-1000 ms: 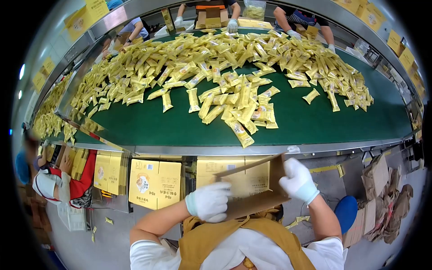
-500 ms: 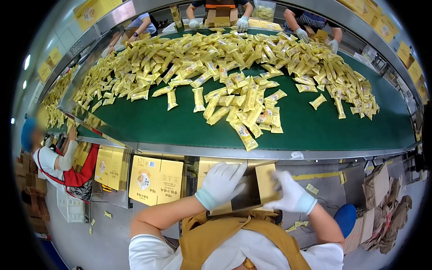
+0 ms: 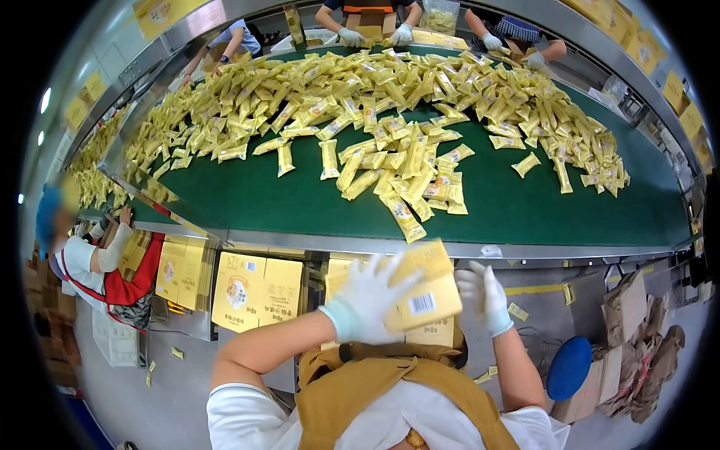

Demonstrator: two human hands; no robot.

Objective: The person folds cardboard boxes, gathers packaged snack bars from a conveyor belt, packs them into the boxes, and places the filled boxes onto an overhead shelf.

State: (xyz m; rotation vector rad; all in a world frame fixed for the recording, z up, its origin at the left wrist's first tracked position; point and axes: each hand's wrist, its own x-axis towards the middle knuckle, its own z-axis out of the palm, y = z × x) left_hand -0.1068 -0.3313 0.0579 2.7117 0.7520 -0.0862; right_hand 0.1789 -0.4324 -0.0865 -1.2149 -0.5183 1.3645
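A yellow carton (image 3: 435, 296) with a barcode is tilted in front of my chest, below the conveyor's near edge. My left hand (image 3: 375, 296), in a white glove, lies with spread fingers against the carton's left side. Just right of the carton is my right hand (image 3: 484, 294), also gloved, its fingers apart and slightly blurred, holding nothing visible. Beyond them, a green conveyor belt (image 3: 300, 210) carries a large heap of yellow wrapped packets (image 3: 405, 157). Flat yellow cartons (image 3: 259, 291) are stacked left of my left hand.
Across the belt, gloved hands of co-workers (image 3: 401, 34) touch cartons and packets. A person in a red apron (image 3: 94, 262) stands at the left. A blue round stool (image 3: 568, 369) and brown paper sacks (image 3: 652, 367) are at the lower right.
The carton, earlier seen with its open side up, has turned so its printed barcode face shows. My right hand has moved off its right side. My left hand has spread its fingers.
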